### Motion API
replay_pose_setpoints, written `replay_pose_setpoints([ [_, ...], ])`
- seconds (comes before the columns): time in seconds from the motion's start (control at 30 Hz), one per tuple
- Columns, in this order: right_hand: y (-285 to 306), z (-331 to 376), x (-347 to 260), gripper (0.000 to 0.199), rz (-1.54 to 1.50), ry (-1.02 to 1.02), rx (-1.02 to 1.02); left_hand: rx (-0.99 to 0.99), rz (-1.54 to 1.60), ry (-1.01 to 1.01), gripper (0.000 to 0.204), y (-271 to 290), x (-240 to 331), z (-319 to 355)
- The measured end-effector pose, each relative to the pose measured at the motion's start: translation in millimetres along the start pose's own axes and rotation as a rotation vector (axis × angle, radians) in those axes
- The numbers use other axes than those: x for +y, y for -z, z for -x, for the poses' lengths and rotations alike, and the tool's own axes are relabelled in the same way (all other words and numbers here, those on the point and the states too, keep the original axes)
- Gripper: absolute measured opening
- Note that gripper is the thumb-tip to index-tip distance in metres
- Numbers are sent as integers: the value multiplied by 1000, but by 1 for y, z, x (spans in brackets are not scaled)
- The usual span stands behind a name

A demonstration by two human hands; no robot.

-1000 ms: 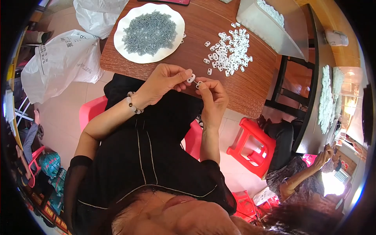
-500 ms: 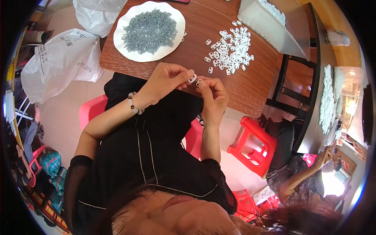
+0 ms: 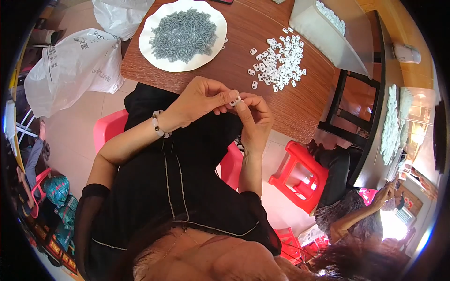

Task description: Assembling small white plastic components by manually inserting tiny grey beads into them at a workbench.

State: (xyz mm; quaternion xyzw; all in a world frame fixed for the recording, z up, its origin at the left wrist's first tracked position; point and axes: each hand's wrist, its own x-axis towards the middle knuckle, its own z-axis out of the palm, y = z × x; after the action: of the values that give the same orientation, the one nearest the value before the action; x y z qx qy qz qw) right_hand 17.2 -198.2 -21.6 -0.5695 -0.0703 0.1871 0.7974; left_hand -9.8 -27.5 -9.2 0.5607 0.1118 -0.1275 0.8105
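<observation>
Over the near edge of the brown table, my left hand [image 3: 202,99] and my right hand [image 3: 256,116] meet, fingers closed in pinches. Small white plastic pieces with holes [image 3: 236,100] sit between the fingertips. The fingers cover part of them, so I cannot tell whether they are joined. Beyond the left hand stands a white scalloped plate [image 3: 146,45] heaped with small grey rod-shaped parts [image 3: 183,35]. A loose pile of the same two-holed white pieces [image 3: 281,58] lies on the table beyond the right hand.
The wooden table [image 3: 239,51] also bears a pale bin [image 3: 323,40] of white pieces at far right. White sacks [image 3: 75,70] stand left on the floor. A red stool [image 3: 300,175] is at right. Another person's arm [image 3: 358,213] reaches to a dark table [image 3: 375,159].
My hands have come together, bringing the white pieces, which were held a little apart, against each other. The view has shifted slightly.
</observation>
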Motion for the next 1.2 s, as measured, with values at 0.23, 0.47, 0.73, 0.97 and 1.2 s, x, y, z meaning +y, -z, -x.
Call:
replay_pose_setpoints([
  [0.23,-5,0,-4,40,-34,33,-100,-57,34,37,27,-3,10,4],
  [0.47,3,-2,5,45,-8,89,-224,-96,52,28,30,-2,11,7],
  [0.73,4,-2,7,43,34,188,-203,-115,75,15,30,-5,8,9],
  [0.97,5,-2,7,42,2,195,-209,-122,27,43,29,-5,16,10],
  [1.2,4,0,3,46,10,158,-205,-119,6,33,27,-6,19,11],
])
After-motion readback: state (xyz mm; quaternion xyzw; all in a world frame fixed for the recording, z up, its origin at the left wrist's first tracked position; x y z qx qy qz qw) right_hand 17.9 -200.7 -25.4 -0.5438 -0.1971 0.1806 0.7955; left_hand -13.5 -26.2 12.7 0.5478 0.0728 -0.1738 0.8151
